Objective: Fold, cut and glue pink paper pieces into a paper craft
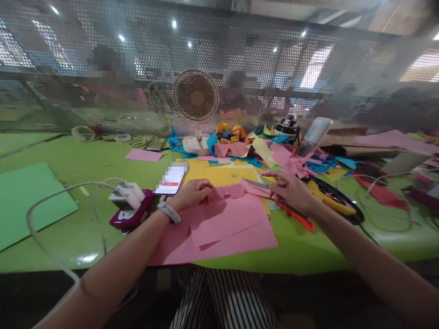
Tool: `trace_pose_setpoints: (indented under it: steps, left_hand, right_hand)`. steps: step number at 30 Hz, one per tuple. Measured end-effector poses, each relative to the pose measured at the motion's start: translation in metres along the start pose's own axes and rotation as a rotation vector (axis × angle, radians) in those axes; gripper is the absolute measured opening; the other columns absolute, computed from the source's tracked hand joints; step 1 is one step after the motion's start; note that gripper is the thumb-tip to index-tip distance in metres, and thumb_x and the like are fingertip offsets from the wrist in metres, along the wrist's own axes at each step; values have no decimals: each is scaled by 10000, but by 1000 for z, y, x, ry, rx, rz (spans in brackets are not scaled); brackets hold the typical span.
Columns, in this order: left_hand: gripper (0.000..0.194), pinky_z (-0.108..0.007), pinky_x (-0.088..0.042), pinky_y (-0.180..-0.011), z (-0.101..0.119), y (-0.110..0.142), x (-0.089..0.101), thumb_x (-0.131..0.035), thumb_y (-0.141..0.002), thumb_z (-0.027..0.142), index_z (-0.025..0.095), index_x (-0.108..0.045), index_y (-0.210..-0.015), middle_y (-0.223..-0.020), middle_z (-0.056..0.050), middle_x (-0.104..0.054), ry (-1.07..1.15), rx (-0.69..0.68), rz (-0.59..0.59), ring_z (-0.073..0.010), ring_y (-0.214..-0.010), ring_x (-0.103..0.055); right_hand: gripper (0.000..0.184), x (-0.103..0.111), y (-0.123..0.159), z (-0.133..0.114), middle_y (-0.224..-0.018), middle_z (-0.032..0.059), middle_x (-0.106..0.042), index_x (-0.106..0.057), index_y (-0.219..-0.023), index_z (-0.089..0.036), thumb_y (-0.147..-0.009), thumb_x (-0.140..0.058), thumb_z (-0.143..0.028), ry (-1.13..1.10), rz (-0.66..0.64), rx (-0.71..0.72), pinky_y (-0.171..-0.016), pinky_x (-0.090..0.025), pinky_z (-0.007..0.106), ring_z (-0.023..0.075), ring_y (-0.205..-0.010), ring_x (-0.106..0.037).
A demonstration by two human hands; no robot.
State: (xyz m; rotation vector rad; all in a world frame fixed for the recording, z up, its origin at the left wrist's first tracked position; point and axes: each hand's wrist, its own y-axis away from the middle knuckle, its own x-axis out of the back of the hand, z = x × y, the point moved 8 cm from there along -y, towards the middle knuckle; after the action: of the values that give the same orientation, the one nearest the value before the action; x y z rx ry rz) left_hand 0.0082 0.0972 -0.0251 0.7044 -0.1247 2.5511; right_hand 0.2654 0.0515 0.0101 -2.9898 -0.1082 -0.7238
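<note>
My left hand (pixel 195 195), with a pale watch on its wrist, is closed on the near edge of a small cut piece of pink paper (pixel 235 190). My right hand (pixel 290 191) is curled round scissors (pixel 256 183), their grey blades pointing left at the pink paper's right end. The handles are mostly hidden by my fingers. Beneath both hands lie larger pink sheets (pixel 229 224), with a yellow sheet (pixel 206 171) behind them. An orange-red cutter (pixel 297 216) rests on the table just below my right hand.
A phone (pixel 172 178) and a purple power block (pixel 133 212) with cables stand left. Behind are a small fan (pixel 196 98), a heap of paper scraps (pixel 236 137) and a perforated screen (pixel 137 105). A black tray (pixel 353 211) with a yellow tool (pixel 329 198) is right.
</note>
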Motion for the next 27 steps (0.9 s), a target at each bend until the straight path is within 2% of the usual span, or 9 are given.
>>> trace_pose_setpoints:
  steps: [3, 6, 10, 12, 15, 18, 21, 24, 27]
  left_hand:
    - [172, -186, -417, -467, -1, 0, 0, -456, -757, 253, 157, -573, -837, -573, -2, -608, 6, 3, -6, -120, -524, -584]
    - [171, -182, -412, -467, 0, 0, 0, -450, -759, 254, 156, -569, -834, -570, -2, -606, 9, 4, -10, -119, -529, -586]
    - [182, -187, -417, -472, 1, 0, -1, -446, -763, 263, 155, -562, -852, -580, -1, -608, 13, 8, -15, -117, -523, -582]
    - [184, -190, -420, -478, 1, 0, 0, -448, -763, 266, 155, -566, -851, -585, -2, -611, 10, 8, -13, -118, -522, -584]
    - [185, -191, -416, -476, 1, 0, 0, -443, -769, 265, 158, -572, -847, -589, -4, -614, -4, -7, -17, -120, -519, -584]
    - [182, -191, -414, -471, 0, 0, 0, -446, -768, 263, 162, -574, -849, -608, -10, -622, -18, -16, -18, -123, -526, -590]
    - [182, -195, -421, -476, -1, 0, 0, -452, -766, 264, 164, -580, -848, -605, -11, -624, -20, -11, -17, -127, -534, -595]
    - [179, -203, -433, -481, -2, -1, -1, -454, -768, 266, 159, -579, -841, -602, -12, -623, -3, -16, -20, -132, -538, -599]
    - [174, -201, -436, -480, -4, -2, -1, -462, -767, 258, 153, -573, -851, -604, -14, -621, 11, -4, -17, -126, -535, -597]
  right_hand:
    - [291, 5, -9, -9, -678, 21, -662, -614, -937, -151, -683, -653, -287, -350, -32, -38, -538, -493, 200, 114, -583, -627]
    - [267, 10, -24, -23, -682, 20, -673, -634, -872, -153, -655, -704, -293, -468, 29, 49, -543, -502, 182, 109, -596, -640]
    - [242, 10, -47, -33, -532, -15, -608, -598, -721, -160, -717, -648, -397, -312, 198, 240, -372, -395, 149, 91, -454, -588]
    - [262, 1, -56, -33, -505, -24, -588, -594, -692, -165, -730, -627, -423, -140, 181, 290, -369, -401, 168, 89, -412, -557]
    - [280, -13, -66, -24, -571, 16, -648, -635, -660, -161, -720, -629, -435, 4, 65, 280, -419, -461, 208, 119, -450, -589]
    - [306, -15, -70, -19, -613, 54, -689, -669, -621, -155, -716, -631, -444, 20, -24, 255, -424, -475, 223, 164, -515, -635]
    - [341, -13, -73, -20, -681, 77, -713, -686, -693, -148, -735, -601, -476, 5, -31, 243, -432, -482, 222, 183, -583, -660]
    - [370, -19, -76, -23, -860, 91, -720, -691, -805, -151, -761, -566, -496, -76, -44, 251, -532, -523, 234, 178, -697, -671]
    - [363, -30, -80, -17, -911, 88, -714, -699, -845, -152, -746, -593, -485, -164, -69, 241, -601, -538, 249, 178, -738, -667]
